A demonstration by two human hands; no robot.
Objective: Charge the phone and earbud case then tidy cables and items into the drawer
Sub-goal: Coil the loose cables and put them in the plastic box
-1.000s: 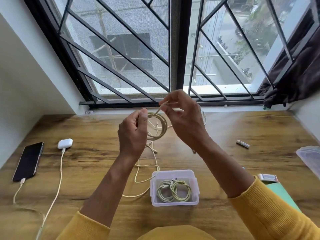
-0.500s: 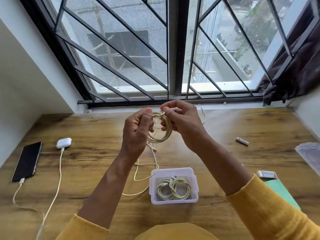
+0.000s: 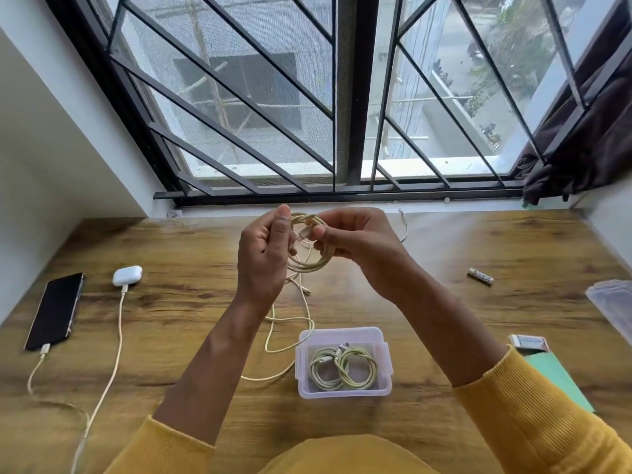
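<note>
Above the wooden desk (image 3: 191, 336), my left hand (image 3: 261, 258) grips a pale yellow coiled cable (image 3: 307, 265). My right hand (image 3: 355, 241) pinches the cable's plug end against the coil. Another loose cable (image 3: 287, 323) lies on the desk below them. A clear plastic box (image 3: 343, 391) near me holds two coiled cables (image 3: 342, 369). At the far left a black phone (image 3: 54, 311) lies with a cable plugged in, and a white earbud case (image 3: 127, 275) beside it is plugged in too.
A small battery-like stick (image 3: 479, 277) lies at the right. A clear lid (image 3: 612, 302) sits at the right edge, with a small box (image 3: 528, 343) and a green sheet (image 3: 557, 378) nearer me. Another white cable (image 3: 404, 225) lies by the window sill.
My right hand has brought the cable end down from above the coil and now pinches it against the loops. The coil has tightened between both hands.
</note>
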